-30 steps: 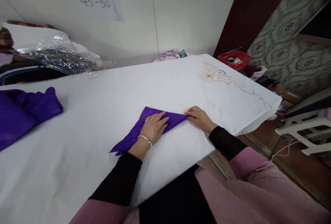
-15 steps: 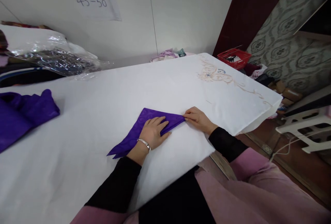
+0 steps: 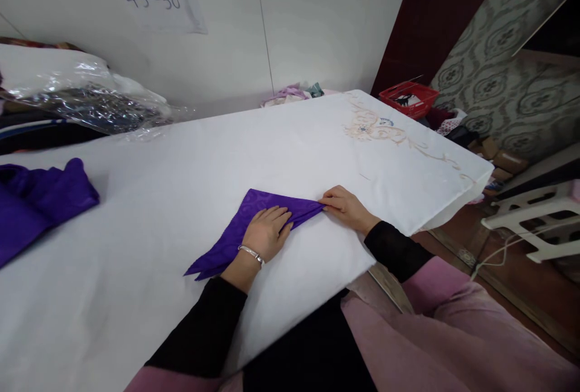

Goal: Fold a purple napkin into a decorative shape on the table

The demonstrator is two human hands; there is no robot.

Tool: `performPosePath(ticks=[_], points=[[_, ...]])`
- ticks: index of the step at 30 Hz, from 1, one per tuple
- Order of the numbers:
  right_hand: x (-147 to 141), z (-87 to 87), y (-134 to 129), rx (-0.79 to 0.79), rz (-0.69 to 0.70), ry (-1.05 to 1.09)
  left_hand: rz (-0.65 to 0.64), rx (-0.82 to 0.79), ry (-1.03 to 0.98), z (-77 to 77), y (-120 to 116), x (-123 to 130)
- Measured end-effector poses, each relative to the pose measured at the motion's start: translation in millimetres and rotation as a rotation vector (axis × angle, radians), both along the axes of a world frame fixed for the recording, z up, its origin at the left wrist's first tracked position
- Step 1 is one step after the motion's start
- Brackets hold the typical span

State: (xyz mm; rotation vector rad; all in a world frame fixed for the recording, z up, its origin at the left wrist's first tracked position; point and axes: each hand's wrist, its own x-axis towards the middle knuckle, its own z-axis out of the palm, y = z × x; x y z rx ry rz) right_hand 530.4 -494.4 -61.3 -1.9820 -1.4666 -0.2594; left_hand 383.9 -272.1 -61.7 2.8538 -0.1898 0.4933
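Observation:
A folded piece of purple fabric (image 3: 251,214) lies on the white-covered table (image 3: 190,162) in front of me, narrowing to a point at its right end. My left hand (image 3: 265,234), with a silver bracelet at the wrist, rests flat on the middle of the cloth, its fingers stretched out. At the right tip, my right hand (image 3: 347,208) pinches the fabric between thumb and fingers. Two pointed layers show at the cloth's lower left end. My left palm covers part of the lower edge.
More purple fabric (image 3: 45,205) lies bunched at the left. Behind it is a heap of clothes under clear plastic (image 3: 109,105). A red basket (image 3: 410,99) stands beyond the far right corner, and a white plastic stool (image 3: 534,220) is on the floor at right.
My left hand's fingers have drawn slightly back toward me on the purple fabric. The right hand keeps its pinch at the tip. The whole view has shifted a little.

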Motion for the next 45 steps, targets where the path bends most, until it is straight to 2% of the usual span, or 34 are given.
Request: performPosePath(ticks=[5,9,20,37,45], points=[[1,-3.7,1,0.013,-0.05,-0.028,0.006,0.024,0.038,3.5,-5,-1],[1,-3.8,1,0.006,-0.071,-0.051,0.015,0.026,0.02,-0.2,-5,-1],[-6,4.4,8,-0.088,0.045,-0.094,0.02,0.044,0.011,-2.8,-5,0],[-5,1.1,15,-0.071,-0.056,-0.308,0.015,0.027,0.077,-1.8,-7,1],[-7,1.4,15,-0.109,-0.037,-0.314,0.032,0.068,0.142,-0.4,-12,-1]])
